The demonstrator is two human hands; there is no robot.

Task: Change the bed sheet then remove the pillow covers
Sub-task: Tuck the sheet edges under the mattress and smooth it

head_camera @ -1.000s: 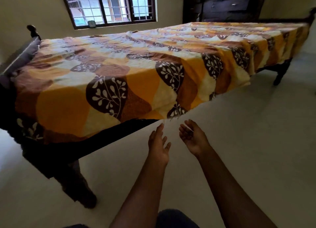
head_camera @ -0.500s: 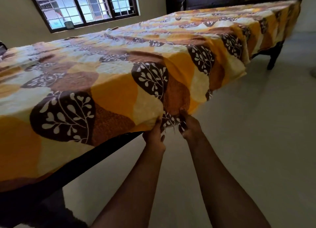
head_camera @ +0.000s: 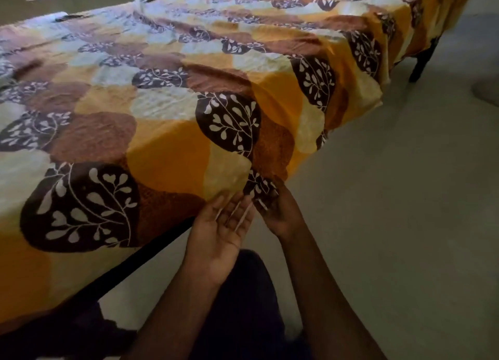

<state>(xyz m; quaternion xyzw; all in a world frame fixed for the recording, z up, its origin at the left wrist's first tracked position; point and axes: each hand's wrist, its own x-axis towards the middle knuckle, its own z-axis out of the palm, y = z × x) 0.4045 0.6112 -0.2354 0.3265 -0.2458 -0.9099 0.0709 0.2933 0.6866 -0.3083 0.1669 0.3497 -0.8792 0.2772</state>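
**Both hands at the hanging hem of the sheet**

Head view, the only one. The right hand [head_camera: 278, 214] has its fingers curled up round the lowest fold of the bed sheet [head_camera: 167, 149], pinching the hem where a dark leaf patch hangs off the near side of the bed. The left hand [head_camera: 221, 232] lies flat and palm-up just beside it. Its fingers are straight and hold nothing, and their tips are at or just under the hem. Whether they actually touch the cloth is hard to tell.

The sheet is spread over the whole top of the bed. It drapes over the near long side, above the dark side rail [head_camera: 129, 268], and runs back towards the far bed leg [head_camera: 421, 65] and the pale floor [head_camera: 405, 197].

Judging by the soft creases and the way the edge falls, this is thin, limp, light cloth. It should give no resistance but will bunch, trail and slide off in a heap once pulled. It should stand a firm tug. The hem is the sensible place to take it, with the hands spread apart along the edge so the sheet lifts evenly rather than roping up. The left hand looks well placed to close on the hem next to the right.

Counted: one bed sheet, one bed, two hands, one bed leg in sight. No pillow or pillow cover shows here, and no spare sheet either. The sheet looks not yet stripped, so the task seems to be at its start.
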